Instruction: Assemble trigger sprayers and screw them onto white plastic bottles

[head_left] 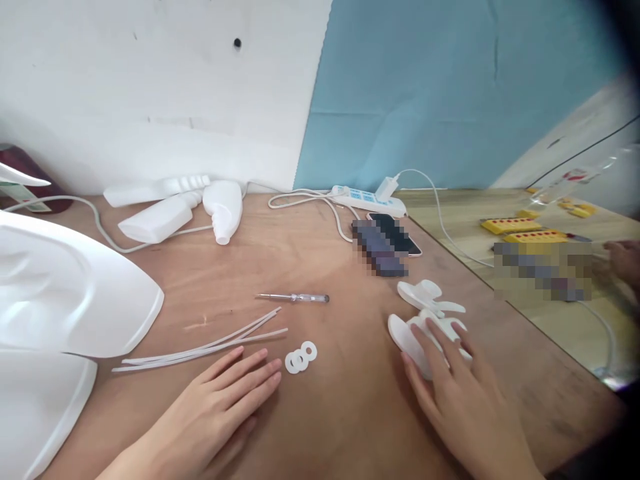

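Observation:
My left hand [233,393] lies flat on the table, fingers stretched out and holding nothing. Just beyond its fingertips are white ring washers [299,361], partly overlapping. Thin white plastic tubes [200,351] lie just past this hand. My right hand [463,393] reaches over white trigger sprayer heads [413,343], its fingers spread and touching them; whether it grips one firmly is hidden. Another white sprayer head [425,293] lies just behind. A clear-handled screwdriver [300,298] lies across the middle of the table.
White bottles [223,210] lie along the wall. Large white moulded pieces [75,293] fill the left side. A phone [397,233], a pixelated dark object [377,247] and a power strip [367,199] with cables stand behind. At right are yellow pieces [535,237] and another person's hand [625,261].

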`<state>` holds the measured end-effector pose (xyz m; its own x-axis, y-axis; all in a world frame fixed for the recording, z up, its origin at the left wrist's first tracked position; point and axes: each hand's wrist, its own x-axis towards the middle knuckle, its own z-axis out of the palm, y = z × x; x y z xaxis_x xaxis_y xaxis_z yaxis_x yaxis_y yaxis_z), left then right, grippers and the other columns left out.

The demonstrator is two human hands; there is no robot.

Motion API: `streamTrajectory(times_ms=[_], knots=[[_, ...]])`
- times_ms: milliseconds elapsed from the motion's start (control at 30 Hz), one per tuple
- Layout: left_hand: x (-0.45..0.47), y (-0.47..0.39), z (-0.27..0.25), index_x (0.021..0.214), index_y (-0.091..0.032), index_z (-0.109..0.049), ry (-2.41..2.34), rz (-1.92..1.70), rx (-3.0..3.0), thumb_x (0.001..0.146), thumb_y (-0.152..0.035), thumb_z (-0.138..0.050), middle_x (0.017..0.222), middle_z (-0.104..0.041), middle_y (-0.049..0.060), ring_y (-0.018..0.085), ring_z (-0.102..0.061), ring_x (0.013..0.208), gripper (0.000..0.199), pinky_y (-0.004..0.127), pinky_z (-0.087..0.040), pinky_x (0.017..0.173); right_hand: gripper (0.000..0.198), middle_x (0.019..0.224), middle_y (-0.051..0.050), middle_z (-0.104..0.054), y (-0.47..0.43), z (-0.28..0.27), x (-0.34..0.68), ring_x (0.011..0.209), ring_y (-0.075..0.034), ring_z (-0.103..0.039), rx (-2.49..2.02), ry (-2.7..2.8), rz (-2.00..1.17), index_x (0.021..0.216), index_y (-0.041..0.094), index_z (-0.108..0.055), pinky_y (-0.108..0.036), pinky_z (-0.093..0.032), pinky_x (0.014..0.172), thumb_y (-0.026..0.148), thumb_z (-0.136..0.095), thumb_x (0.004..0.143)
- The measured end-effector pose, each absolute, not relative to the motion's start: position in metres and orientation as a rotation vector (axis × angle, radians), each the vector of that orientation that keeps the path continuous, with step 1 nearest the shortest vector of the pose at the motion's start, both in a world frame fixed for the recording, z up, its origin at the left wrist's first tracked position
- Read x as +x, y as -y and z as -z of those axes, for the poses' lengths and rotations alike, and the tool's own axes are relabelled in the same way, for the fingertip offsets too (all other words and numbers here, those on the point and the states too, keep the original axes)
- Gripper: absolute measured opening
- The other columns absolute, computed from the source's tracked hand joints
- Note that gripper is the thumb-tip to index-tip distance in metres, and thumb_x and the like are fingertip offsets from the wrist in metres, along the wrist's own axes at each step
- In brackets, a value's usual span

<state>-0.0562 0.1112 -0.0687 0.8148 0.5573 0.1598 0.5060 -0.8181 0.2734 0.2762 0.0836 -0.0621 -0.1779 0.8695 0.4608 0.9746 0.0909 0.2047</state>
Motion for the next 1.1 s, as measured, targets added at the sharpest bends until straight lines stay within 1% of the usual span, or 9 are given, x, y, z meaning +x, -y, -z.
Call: streamTrajectory(times_ms=[167,367,500,667,733,800,900,967,1100], knots=[[-0.055,-0.111,0.068,0.135,-0.027,-0.028,-0.854,-0.316,2.736,0.084,-0.022,-0.040,0.133,-0.042,0.000,0.020,-0.035,0.125,0.052,0.041,-0.027,0.105,0.033,0.117,-0.012,-0.053,-0.075,0.076,0.272,0.120,-0.033,-0.038,-1.710,2.209,0.489,0.116,0.019,-0.051,-0.052,-0.039,0.091,0.027,-0.043,0.085],[-0.060,-0.112,0.065,0.138,-0.024,-0.019,-0.811,-0.226,2.711,0.086,-0.025,-0.039,0.138,-0.034,0.001,0.019,-0.029,0.128,0.055,0.041,-0.023,0.107,0.030,0.100,-0.009,-0.057,-0.066,0.076,0.257,0.110,-0.024,-0.048,-1.385,2.308,0.144,0.110,0.023,-0.055,-0.037,-0.049,0.081,0.019,-0.051,0.080],[-0.059,-0.111,0.061,0.137,-0.021,-0.023,-0.808,-0.305,2.584,0.082,-0.041,-0.046,0.137,-0.036,0.006,0.023,-0.032,0.127,0.063,0.043,-0.023,0.106,0.020,0.083,-0.007,-0.059,-0.063,0.074,0.231,0.087,-0.019,-0.055,-1.073,2.370,-0.075,0.096,0.020,-0.061,-0.030,-0.051,0.072,0.018,-0.059,0.076],[-0.057,-0.108,0.066,0.129,-0.020,-0.038,-0.821,-0.469,2.427,0.068,-0.062,-0.053,0.133,-0.043,0.009,0.026,-0.034,0.125,0.075,0.045,-0.018,0.107,0.006,0.065,-0.001,-0.056,-0.069,0.094,0.174,0.064,-0.011,-0.051,-0.668,2.191,-0.149,0.080,0.020,-0.062,-0.018,-0.047,0.056,0.019,-0.057,0.079],[-0.057,-0.108,0.071,0.118,-0.023,-0.048,-0.811,-0.516,2.369,0.067,-0.058,-0.057,0.126,-0.051,0.007,0.026,-0.038,0.123,0.062,0.046,-0.017,0.107,0.018,0.065,-0.003,-0.056,-0.079,0.096,0.154,0.059,-0.008,-0.050,-0.557,2.241,-0.175,0.074,0.015,-0.062,-0.013,-0.047,0.055,0.024,-0.050,0.084],[-0.058,-0.109,0.075,0.107,-0.024,-0.055,-0.805,-0.551,2.311,0.070,-0.045,-0.060,0.115,-0.059,0.005,0.024,-0.044,0.118,0.042,0.045,-0.020,0.106,0.015,0.066,-0.002,-0.057,-0.092,0.090,0.144,0.067,-0.009,-0.054,-0.508,2.331,-0.115,0.070,0.015,-0.062,-0.014,-0.048,0.064,0.018,-0.053,0.081],[-0.060,-0.110,0.078,0.098,-0.021,-0.056,-0.872,-0.663,2.209,0.076,-0.026,-0.057,0.102,-0.065,0.004,0.019,-0.053,0.108,0.023,0.038,-0.029,0.102,0.015,0.088,-0.003,-0.063,-0.110,0.078,0.149,0.089,-0.014,-0.055,-0.280,2.318,0.051,0.083,0.017,-0.064,-0.028,-0.048,0.085,0.012,-0.050,0.078],[-0.060,-0.110,0.079,0.096,-0.020,-0.055,-0.931,-0.733,2.137,0.076,-0.021,-0.056,0.099,-0.066,0.003,0.017,-0.057,0.102,0.020,0.036,-0.033,0.100,0.017,0.093,-0.006,-0.062,-0.117,0.074,0.161,0.097,-0.018,-0.053,-0.463,2.228,0.110,0.089,0.016,-0.062,-0.035,-0.047,0.085,0.012,-0.050,0.078],[-0.060,-0.109,0.079,0.096,-0.021,-0.054,-0.965,-0.755,2.057,0.075,-0.020,-0.058,0.096,-0.067,0.002,0.017,-0.059,0.099,0.021,0.036,-0.034,0.098,0.026,0.098,-0.012,-0.060,-0.123,0.075,0.184,0.097,-0.025,-0.051,-0.982,2.339,0.035,0.100,0.013,-0.059,-0.041,-0.048,0.077,0.017,-0.059,0.074]])
